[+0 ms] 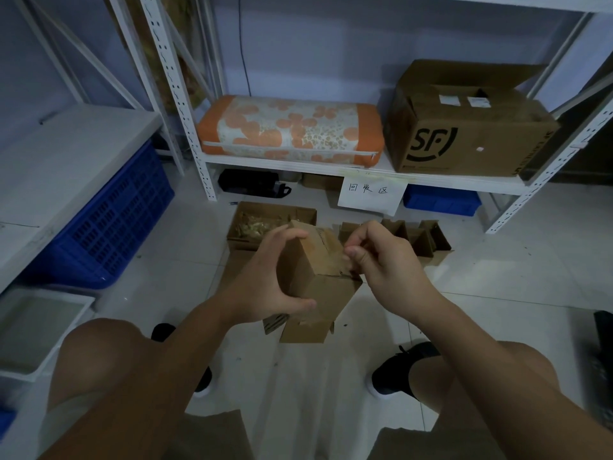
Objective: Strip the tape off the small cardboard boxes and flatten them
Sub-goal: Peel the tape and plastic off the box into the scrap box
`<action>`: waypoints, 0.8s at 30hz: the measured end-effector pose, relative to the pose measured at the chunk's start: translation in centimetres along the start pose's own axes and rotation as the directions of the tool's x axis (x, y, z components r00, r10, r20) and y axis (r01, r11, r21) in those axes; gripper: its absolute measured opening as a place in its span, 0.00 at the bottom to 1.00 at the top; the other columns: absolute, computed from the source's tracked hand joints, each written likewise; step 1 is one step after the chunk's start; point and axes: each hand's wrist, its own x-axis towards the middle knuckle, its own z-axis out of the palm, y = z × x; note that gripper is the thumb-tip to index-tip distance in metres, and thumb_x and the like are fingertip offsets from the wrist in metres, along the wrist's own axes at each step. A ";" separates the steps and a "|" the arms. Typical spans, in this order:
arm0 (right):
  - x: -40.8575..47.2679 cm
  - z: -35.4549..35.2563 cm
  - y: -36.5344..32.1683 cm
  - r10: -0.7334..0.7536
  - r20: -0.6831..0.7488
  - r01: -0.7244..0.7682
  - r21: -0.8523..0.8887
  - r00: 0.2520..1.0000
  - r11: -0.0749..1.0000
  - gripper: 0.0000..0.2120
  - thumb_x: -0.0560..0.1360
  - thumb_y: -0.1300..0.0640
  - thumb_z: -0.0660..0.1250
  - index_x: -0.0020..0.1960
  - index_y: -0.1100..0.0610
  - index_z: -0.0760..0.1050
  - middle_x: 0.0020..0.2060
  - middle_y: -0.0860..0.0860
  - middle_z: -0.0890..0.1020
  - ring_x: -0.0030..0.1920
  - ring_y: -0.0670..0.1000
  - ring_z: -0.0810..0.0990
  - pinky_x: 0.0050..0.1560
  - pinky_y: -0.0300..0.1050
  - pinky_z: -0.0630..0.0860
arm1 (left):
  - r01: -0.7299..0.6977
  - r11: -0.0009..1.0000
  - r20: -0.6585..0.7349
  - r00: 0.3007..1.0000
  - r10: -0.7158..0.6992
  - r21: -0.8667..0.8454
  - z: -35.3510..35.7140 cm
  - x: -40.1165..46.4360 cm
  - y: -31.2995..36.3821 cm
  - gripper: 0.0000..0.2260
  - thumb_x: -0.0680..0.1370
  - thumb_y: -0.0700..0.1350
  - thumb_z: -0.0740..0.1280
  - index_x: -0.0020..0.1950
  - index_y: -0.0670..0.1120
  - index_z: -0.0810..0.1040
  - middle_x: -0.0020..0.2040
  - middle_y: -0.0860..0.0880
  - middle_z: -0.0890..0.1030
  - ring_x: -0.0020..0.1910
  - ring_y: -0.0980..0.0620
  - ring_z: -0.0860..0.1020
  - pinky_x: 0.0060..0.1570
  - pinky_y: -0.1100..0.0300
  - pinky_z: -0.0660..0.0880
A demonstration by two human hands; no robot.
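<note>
Left hand (pixel 265 277) grips the small box (pixel 310 277) held above the floor; your right hand (pixel 381 260) pinches tape at its top seam. Light, stiff cardboard, I'd judge, so hold the edges

The box (pixel 315 277) was matt brown cardboard, the floor (pixel 497 293) glossy pale tile, the crate (pixel 109 227) blue plastic.

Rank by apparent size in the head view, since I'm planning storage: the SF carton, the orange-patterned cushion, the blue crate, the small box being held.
1. Blue crate and orange-patterned cushion: alike, unsure which leads.
2. SF carton: close behind.
3. Small box: smallest, though nearest the camera.
</note>
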 end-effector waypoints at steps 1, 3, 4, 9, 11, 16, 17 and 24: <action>0.1 -0.1 -0.1 0.018 0.000 -0.018 0.032 1.000 0.999 0.03 0.81 0.62 0.66 0.50 0.54 0.74 0.39 0.47 0.81 0.41 0.47 0.81 0.45 0.57 0.81 | 0.021 0.999 0.002 1.000 -0.021 -0.026 0.1 0.0 -0.1 0.43 0.66 0.58 0.81 0.76 0.63 0.63 0.77 0.57 0.61 0.76 0.52 0.65 0.71 0.45 0.73; 0.2 -0.1 -0.3 0.051 -0.005 -0.050 0.101 0.999 0.994 0.04 0.81 0.61 0.67 0.48 0.53 0.75 0.38 0.49 0.81 0.40 0.50 0.81 0.44 0.58 0.81 | 0.097 0.982 -0.002 0.995 -0.099 -0.163 0.2 -0.2 0.2 0.37 0.71 0.51 0.80 0.75 0.66 0.67 0.80 0.57 0.62 0.78 0.55 0.66 0.71 0.52 0.72; 0.3 0.1 -0.5 0.073 -0.018 -0.069 0.144 0.997 0.987 0.05 0.81 0.60 0.67 0.48 0.52 0.75 0.37 0.49 0.81 0.40 0.51 0.81 0.43 0.57 0.81 | 0.137 0.958 -0.010 0.990 -0.144 -0.250 0.5 -0.3 0.5 0.32 0.75 0.46 0.77 0.74 0.66 0.70 0.79 0.55 0.68 0.75 0.56 0.70 0.70 0.53 0.74; 0.9 1.3 -1.1 0.185 -0.118 -0.162 0.181 0.976 0.970 0.04 0.80 0.57 0.69 0.47 0.51 0.77 0.38 0.49 0.82 0.39 0.46 0.81 0.41 0.46 0.80 | 0.220 0.929 -0.007 0.973 -0.232 -0.298 2.9 -0.8 2.8 0.29 0.81 0.48 0.71 0.77 0.65 0.63 0.67 0.67 0.78 0.68 0.65 0.74 0.67 0.58 0.74; 1.3 1.6 -1.6 0.186 -0.100 -0.164 0.194 0.977 0.967 0.03 0.79 0.56 0.71 0.47 0.50 0.78 0.38 0.49 0.83 0.39 0.47 0.82 0.41 0.48 0.82 | 0.270 0.940 0.009 0.962 -0.274 -0.208 3.5 -0.7 3.4 0.49 0.71 0.61 0.77 0.82 0.63 0.49 0.77 0.63 0.66 0.74 0.63 0.66 0.71 0.56 0.67; 1.9 2.0 -2.7 0.056 -0.004 -0.055 0.093 0.998 0.994 0.04 0.73 0.60 0.77 0.45 0.52 0.85 0.38 0.47 0.83 0.40 0.47 0.82 0.46 0.47 0.81 | 0.187 0.982 -0.236 0.953 -0.189 -0.027 4.0 0.2 3.8 0.51 0.66 0.60 0.82 0.80 0.62 0.53 0.75 0.59 0.67 0.70 0.60 0.71 0.66 0.55 0.73; 1.9 1.9 -2.9 0.038 0.010 -0.039 0.066 0.999 0.997 0.04 0.73 0.60 0.77 0.46 0.52 0.85 0.39 0.47 0.83 0.42 0.46 0.82 0.47 0.46 0.81 | 0.178 0.984 -0.255 0.951 -0.175 -0.012 3.9 0.3 3.8 0.49 0.66 0.61 0.82 0.79 0.61 0.56 0.73 0.59 0.68 0.68 0.61 0.72 0.65 0.55 0.75; 2.1 1.1 -3.7 0.097 0.221 -0.104 0.021 0.971 0.994 0.04 0.78 0.60 0.71 0.46 0.54 0.86 0.44 0.46 0.85 0.50 0.41 0.80 0.58 0.44 0.78 | 0.174 0.984 -0.304 0.941 -0.150 0.051 3.6 -0.5 3.0 0.46 0.65 0.66 0.80 0.76 0.62 0.59 0.71 0.59 0.68 0.64 0.61 0.73 0.59 0.61 0.75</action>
